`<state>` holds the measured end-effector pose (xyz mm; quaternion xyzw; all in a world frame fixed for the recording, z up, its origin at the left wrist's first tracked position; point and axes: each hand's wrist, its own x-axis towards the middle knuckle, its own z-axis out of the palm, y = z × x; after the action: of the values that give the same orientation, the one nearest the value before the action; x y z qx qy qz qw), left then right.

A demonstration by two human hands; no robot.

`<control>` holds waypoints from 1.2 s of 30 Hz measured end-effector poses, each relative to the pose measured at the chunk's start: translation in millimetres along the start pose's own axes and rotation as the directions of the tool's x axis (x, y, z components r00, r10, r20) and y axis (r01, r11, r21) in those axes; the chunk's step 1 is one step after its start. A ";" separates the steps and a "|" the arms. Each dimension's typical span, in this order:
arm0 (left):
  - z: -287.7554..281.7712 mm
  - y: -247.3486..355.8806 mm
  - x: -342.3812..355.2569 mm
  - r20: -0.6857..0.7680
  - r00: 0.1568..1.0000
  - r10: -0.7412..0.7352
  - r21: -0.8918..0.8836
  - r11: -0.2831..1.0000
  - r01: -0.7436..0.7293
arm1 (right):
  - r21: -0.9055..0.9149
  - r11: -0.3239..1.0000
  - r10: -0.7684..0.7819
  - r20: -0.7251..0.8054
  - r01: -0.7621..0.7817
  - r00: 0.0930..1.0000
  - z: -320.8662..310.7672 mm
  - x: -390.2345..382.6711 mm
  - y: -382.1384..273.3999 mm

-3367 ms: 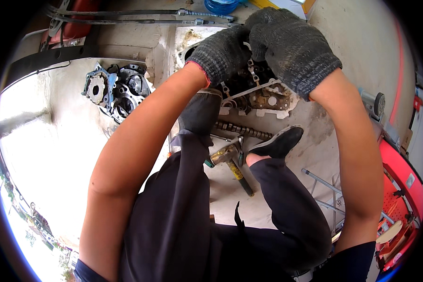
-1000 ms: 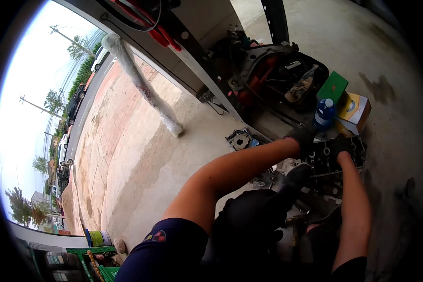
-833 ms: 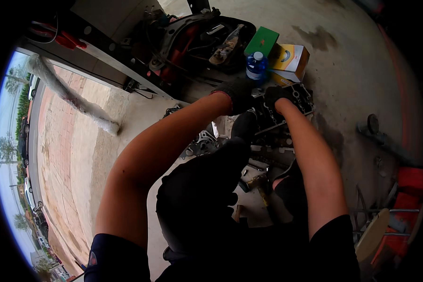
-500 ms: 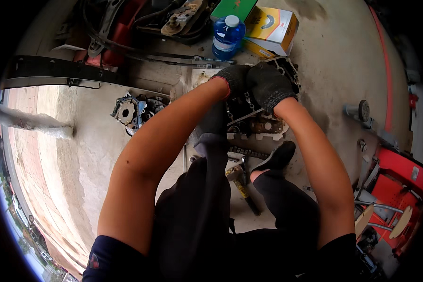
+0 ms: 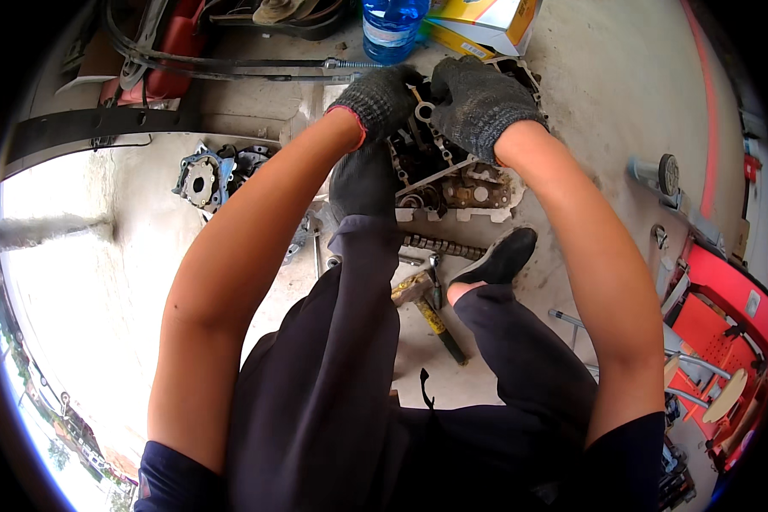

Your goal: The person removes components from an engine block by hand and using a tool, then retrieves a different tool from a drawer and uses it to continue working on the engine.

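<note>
An engine block point(image 5: 424, 158) lies on the floor in front of me, its dark inside and metal edges facing up. My left hand point(image 5: 377, 101), in a dark knit glove with a red cuff edge, is curled at the block's left side. Above the block's right part, my right hand point(image 5: 485, 104), gloved alike, is curled with its back toward me. Whatever either set of fingers grips is hidden. A ring-shaped metal end point(image 5: 424, 111) shows in the gap between the hands. Nearer to me, a flat metal engine part point(image 5: 478, 193) with holes lies against the block.
A hammer point(image 5: 435, 322), a ratchet point(image 5: 435, 271) and a camshaft-like rod point(image 5: 444, 247) lie between my feet. Left is a housing with a round opening point(image 5: 198, 183). Beyond stand a blue bottle point(image 5: 392, 32), boxes point(image 5: 486, 24) and cables point(image 5: 264, 70). A red tool cart point(image 5: 721, 328) stands right.
My hands have drawn apart: the left has moved left, and a gap over the block now shows between them. The whole view has shifted, with floor things sitting higher in it.
</note>
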<state>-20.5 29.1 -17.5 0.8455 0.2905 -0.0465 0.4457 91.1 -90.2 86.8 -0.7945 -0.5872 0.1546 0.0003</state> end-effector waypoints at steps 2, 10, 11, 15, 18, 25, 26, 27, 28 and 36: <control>9.2 -0.6 -2.7 0.002 1.000 0.010 -0.004 1.000 -0.010 | -0.016 0.983 0.182 -0.010 -0.182 0.983 -2.1 -0.9 2.4; 10.1 -8.0 -13.4 -0.068 0.996 0.059 0.049 0.997 -0.056 | -0.024 0.986 0.165 0.197 -0.163 0.966 -8.0 -8.7 9.9; 8.9 -8.1 -13.9 -0.075 0.995 0.071 0.043 0.997 -0.068 | -0.022 0.996 0.092 0.096 -0.090 0.991 -3.9 -9.6 8.8; 8.8 -9.5 -13.6 0.023 1.000 0.018 0.037 0.999 -0.018 | -0.056 0.984 -0.175 -0.100 0.170 0.980 3.7 -3.2 10.6; 9.4 -12.1 -15.6 -0.022 0.999 0.035 0.008 0.999 -0.034 | -0.097 0.971 -0.230 -0.156 0.217 0.961 -2.9 0.3 14.8; -3.4 -1.7 -37.1 -0.042 0.984 0.173 -0.152 0.972 -0.178 | 0.440 0.898 0.075 -0.193 0.018 0.978 -28.0 -24.6 56.3; -5.5 2.8 -43.6 -0.029 0.985 0.171 -0.215 0.961 -0.174 | 0.662 0.745 0.216 -0.125 -0.081 0.968 -26.9 -30.7 64.8; -9.3 7.5 -47.6 0.059 0.993 0.103 -0.258 0.962 -0.085 | 0.665 0.744 0.208 -0.134 -0.068 0.969 -24.1 -36.5 72.2; -12.1 12.1 -53.8 0.048 0.992 0.112 -0.265 0.960 -0.096 | 0.845 0.528 0.271 -0.072 -0.086 0.960 -20.4 -42.3 79.0; -37.4 27.5 -80.3 0.003 0.997 0.083 0.042 0.996 -0.083 | 0.988 0.139 0.429 0.002 -0.069 0.903 14.4 -74.2 78.9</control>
<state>-79.0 10.2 51.9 0.8659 0.2540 -0.0345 0.4296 141.6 -186.5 76.9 -0.7092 -0.2038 0.3743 0.5616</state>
